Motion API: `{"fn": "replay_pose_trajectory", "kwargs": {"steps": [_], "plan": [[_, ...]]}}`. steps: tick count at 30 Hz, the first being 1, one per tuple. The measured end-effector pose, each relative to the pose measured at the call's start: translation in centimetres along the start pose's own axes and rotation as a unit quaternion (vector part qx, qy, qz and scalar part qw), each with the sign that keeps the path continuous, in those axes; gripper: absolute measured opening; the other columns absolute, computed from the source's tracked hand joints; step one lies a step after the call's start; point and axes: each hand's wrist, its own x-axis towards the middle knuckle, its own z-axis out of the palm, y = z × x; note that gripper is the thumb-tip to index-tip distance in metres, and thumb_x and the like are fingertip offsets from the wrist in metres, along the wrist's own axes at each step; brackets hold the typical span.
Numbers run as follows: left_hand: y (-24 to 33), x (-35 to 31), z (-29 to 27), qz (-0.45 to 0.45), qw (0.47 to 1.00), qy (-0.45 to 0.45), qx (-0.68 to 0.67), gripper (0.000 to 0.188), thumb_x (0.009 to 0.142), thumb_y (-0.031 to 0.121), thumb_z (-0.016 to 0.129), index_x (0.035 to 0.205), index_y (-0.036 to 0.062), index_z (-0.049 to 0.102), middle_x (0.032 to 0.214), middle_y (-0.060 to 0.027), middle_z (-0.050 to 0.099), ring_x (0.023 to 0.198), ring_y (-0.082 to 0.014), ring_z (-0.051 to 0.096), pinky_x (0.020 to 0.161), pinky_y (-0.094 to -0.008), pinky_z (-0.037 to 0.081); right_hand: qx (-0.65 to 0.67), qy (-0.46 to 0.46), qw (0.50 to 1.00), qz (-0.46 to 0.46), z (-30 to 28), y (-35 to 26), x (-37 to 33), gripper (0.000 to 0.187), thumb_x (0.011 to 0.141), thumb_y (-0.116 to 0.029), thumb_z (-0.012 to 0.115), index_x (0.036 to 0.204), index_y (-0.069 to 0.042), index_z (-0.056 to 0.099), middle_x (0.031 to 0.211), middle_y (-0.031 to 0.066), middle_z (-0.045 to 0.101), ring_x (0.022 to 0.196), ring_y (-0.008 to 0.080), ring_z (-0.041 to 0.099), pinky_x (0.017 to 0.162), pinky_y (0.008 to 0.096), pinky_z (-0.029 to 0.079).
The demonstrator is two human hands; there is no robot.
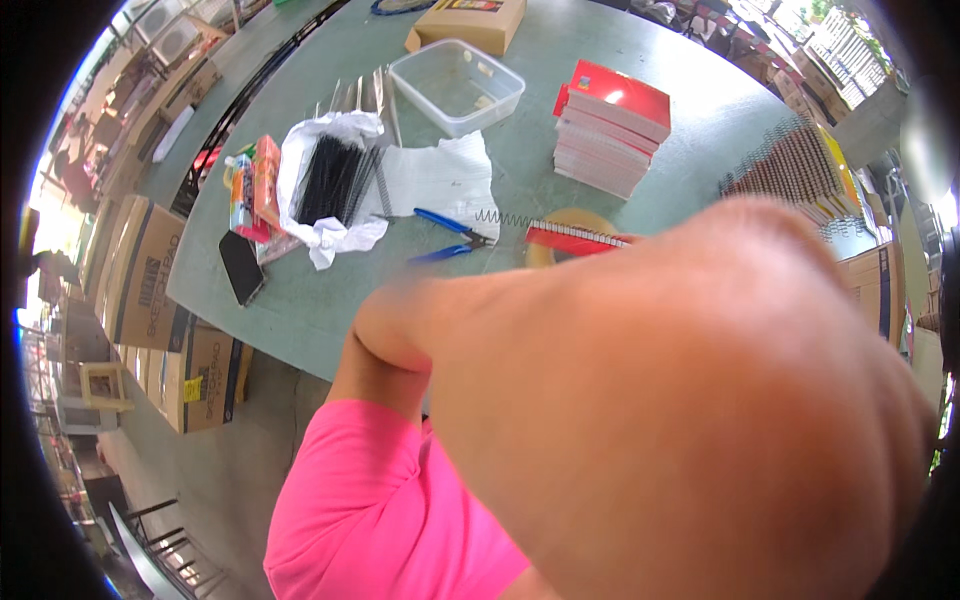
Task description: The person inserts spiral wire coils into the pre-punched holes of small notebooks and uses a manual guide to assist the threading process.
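A large, blurred stretch of bare skin fills the right and lower middle, close up; it seems to be my right hand and arm [720,380], its fingers not distinguishable. My left arm [385,335], in a pink sleeve, bends at the elbow and passes behind it toward a red notebook [572,239]. My left hand is hidden there, so its grip does not show. A black wire coil [505,217] runs along the notebook's holed edge and sticks out leftward. Behind the notebook lies a roll of tan tape [590,220]. Blue-handled pliers [445,225] lie left of it.
Many black coils [332,180] rest in white paper [300,228]. A clear plastic tub [458,120] and a stack of red-covered notebooks [612,130] stand farther back. Bound notebooks [790,175] are piled at right. A phone [241,268] lies near the left edge; cartons [145,275] stand beyond.
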Motion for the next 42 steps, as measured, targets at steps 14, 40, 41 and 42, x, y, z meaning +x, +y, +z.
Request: {"fn": "replay_pose_trajectory", "kwargs": {"steps": [14, 40, 41, 42], "plan": [[-7.0, -4.1, -4.9, -0.104, 0.834, -0.018, 0.542, 0.020, 0.080, 0.014, 0.056, 0.097, 0.0037, 0.058, 0.092, -0.0090, 0.061, 0.082, -0.0285, 0.058, 0.073, -0.0354, 0.048, -0.123, 0.068, 0.986, -0.085, -0.6, 0.1, -0.6, 0.017, 0.086, -0.008, 0.061, 0.101, 0.001, 0.061, 0.076, 0.0072, 0.065, 0.063, 0.0131, 0.065, 0.052, 0.0216, 0.050], [-16.3, -10.2, -8.6, -0.317, 0.614, 0.031, 0.722, 0.025, 0.074, 0.019, 0.066, 0.094, 0.0071, 0.058, 0.094, -0.0088, 0.056, 0.091, -0.0279, 0.053, 0.074, -0.0402, 0.040, 0.011, 0.066, 0.997, -0.030, -1.6, 1.7, -0.8, 0.029, 0.093, -0.015, 0.052, 0.116, 0.003, 0.051, 0.088, 0.0142, 0.065, 0.067, 0.0212, 0.067, 0.056, 0.0254, 0.054], [-16.3, -10.3, -8.6, -0.303, 0.622, 0.041, 0.721, 0.025, 0.074, 0.019, 0.066, 0.095, 0.0073, 0.058, 0.094, -0.0089, 0.056, 0.091, -0.0283, 0.053, 0.074, -0.0402, 0.041, 0.035, 0.056, 0.997, -0.045, -1.2, 1.3, -0.8, 0.026, 0.093, -0.013, 0.051, 0.114, 0.003, 0.052, 0.088, 0.0122, 0.065, 0.067, 0.0190, 0.067, 0.056, 0.0241, 0.054], [-16.3, -10.6, -8.7, -0.286, 0.628, 0.054, 0.722, 0.026, 0.074, 0.019, 0.066, 0.096, 0.0075, 0.058, 0.094, -0.0089, 0.056, 0.092, -0.0286, 0.053, 0.074, -0.0401, 0.041, 0.057, 0.045, 0.995, -0.066, -0.4, 0.5, -0.9, 0.023, 0.094, -0.011, 0.049, 0.112, 0.002, 0.054, 0.088, 0.0102, 0.065, 0.067, 0.0168, 0.067, 0.055, 0.0229, 0.053]]}}
